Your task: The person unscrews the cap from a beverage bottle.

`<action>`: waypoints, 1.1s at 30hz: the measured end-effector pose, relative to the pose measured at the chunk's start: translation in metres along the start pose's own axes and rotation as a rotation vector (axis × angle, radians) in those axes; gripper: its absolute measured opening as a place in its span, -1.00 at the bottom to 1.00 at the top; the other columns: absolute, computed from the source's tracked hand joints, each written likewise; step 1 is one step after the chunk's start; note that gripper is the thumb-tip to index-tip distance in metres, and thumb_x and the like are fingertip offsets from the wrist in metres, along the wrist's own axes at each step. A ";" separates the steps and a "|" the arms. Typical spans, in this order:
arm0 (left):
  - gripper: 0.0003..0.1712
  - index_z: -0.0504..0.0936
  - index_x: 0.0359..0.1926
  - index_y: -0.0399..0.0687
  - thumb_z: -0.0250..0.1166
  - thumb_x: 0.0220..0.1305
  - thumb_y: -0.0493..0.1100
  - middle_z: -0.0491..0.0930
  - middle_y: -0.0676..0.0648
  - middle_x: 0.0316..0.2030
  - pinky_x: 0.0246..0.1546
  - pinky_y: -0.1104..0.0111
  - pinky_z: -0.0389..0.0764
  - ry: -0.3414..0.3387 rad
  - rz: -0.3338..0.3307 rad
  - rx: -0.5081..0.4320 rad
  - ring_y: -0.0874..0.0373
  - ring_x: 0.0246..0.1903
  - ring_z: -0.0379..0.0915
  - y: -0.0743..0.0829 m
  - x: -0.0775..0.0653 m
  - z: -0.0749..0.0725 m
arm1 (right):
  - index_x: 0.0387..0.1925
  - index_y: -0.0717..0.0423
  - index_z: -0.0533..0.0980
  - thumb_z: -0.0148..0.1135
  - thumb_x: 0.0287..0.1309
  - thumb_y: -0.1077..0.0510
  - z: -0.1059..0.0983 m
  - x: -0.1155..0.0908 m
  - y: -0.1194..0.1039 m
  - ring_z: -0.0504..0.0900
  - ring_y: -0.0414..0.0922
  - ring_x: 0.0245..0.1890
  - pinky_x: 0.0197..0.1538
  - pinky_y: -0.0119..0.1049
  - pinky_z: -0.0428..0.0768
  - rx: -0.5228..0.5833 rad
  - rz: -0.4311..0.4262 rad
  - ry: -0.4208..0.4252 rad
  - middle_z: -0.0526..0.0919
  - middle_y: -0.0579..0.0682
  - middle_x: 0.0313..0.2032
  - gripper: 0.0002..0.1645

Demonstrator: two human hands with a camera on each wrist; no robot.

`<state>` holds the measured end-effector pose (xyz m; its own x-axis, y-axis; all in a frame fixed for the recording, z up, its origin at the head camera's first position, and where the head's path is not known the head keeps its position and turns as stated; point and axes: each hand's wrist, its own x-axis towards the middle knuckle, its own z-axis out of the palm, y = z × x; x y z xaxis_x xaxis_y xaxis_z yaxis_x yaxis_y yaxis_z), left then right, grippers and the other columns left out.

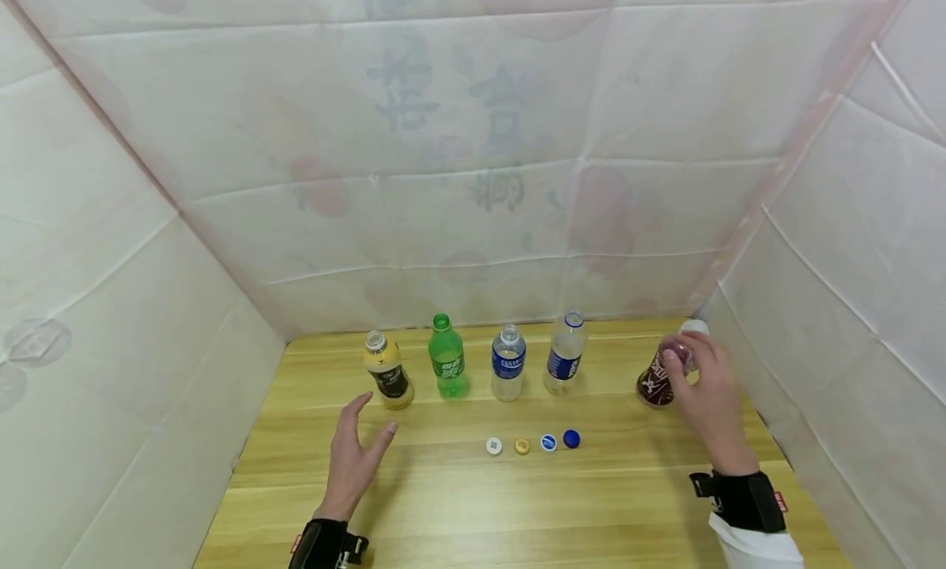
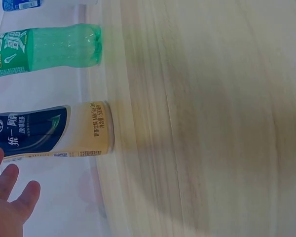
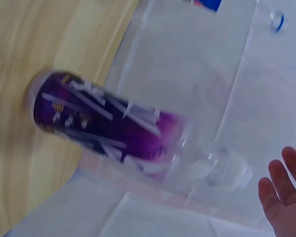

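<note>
My right hand (image 1: 711, 388) is at the upper part of a dark purple-labelled drink bottle (image 1: 655, 382), its fingers in front of the bottle's shoulder. In the right wrist view, the blurred purple bottle (image 3: 106, 123) has a whitish cap (image 3: 237, 170), and the fingers (image 3: 281, 187) are extended beside it with a gap. The thumb is out of sight there. My left hand (image 1: 353, 462) hovers with fingers spread in front of a yellow milk tea bottle (image 1: 390, 373), holding nothing. The left wrist view shows this milk tea bottle (image 2: 84, 131) above the fingertips (image 2: 27, 197).
A green bottle (image 1: 447, 360) and two clear blue-labelled bottles, one (image 1: 507, 364) left of the other (image 1: 564, 355), stand uncapped along the back. Before them lies a row of loose caps: white (image 1: 493, 446), yellow (image 1: 521, 446), blue-and-white (image 1: 548, 442), blue (image 1: 571, 438). Pale sheets (image 1: 473, 224) enclose the wooden table (image 1: 473, 520).
</note>
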<state>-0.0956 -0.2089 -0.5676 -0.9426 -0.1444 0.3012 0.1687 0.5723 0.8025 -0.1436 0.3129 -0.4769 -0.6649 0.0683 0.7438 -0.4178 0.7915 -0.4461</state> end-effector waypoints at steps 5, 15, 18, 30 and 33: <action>-0.22 0.34 0.44 -0.27 0.46 0.33 -0.11 0.34 -0.39 0.38 0.32 -0.30 0.27 -0.033 0.023 0.024 -0.36 0.37 0.24 -0.003 -0.001 0.003 | 0.19 0.50 0.46 0.40 0.20 0.29 -0.006 0.009 0.016 0.38 0.41 0.24 0.27 0.32 0.37 -0.025 0.152 0.003 0.45 0.45 0.22 -0.42; -0.20 0.35 0.43 -0.29 0.48 0.30 -0.10 0.38 -0.36 0.36 0.31 -0.30 0.31 -0.098 0.007 0.030 -0.35 0.36 0.27 -0.005 -0.006 0.009 | 0.59 0.27 -0.03 0.50 0.22 -0.01 0.002 0.004 0.032 0.07 0.34 0.51 0.51 0.30 0.08 0.040 0.519 -0.098 0.06 0.39 0.52 0.19; -0.20 0.34 0.43 -0.29 0.48 0.30 -0.10 0.38 -0.36 0.36 0.32 -0.30 0.31 -0.106 0.002 0.025 -0.34 0.36 0.27 -0.004 -0.007 0.009 | 0.63 0.21 -0.12 0.48 0.23 -0.06 0.008 0.003 0.037 0.03 0.31 0.54 0.52 0.28 0.06 0.082 0.592 -0.102 0.02 0.38 0.54 0.25; -0.19 0.34 0.45 -0.24 0.46 0.32 -0.03 0.37 -0.34 0.38 0.29 -0.31 0.34 -0.112 0.000 0.010 -0.33 0.37 0.27 -0.005 -0.011 0.013 | 0.61 0.26 -0.08 0.49 0.21 -0.01 0.027 -0.002 0.049 0.14 0.36 0.47 0.49 0.30 0.13 0.096 0.644 -0.130 0.14 0.45 0.47 0.23; -0.19 0.34 0.44 -0.23 0.46 0.32 -0.03 0.37 -0.35 0.38 0.27 -0.30 0.37 -0.114 0.000 0.011 -0.34 0.36 0.29 -0.006 -0.013 0.013 | 0.57 0.27 0.01 0.51 0.19 0.01 0.029 -0.003 0.052 0.24 0.35 0.42 0.44 0.30 0.22 0.097 0.643 -0.131 0.25 0.43 0.41 0.16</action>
<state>-0.0883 -0.1999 -0.5827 -0.9694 -0.0522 0.2400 0.1660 0.5810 0.7968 -0.1808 0.3364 -0.5166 -0.8675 0.4294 0.2509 0.0371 0.5590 -0.8284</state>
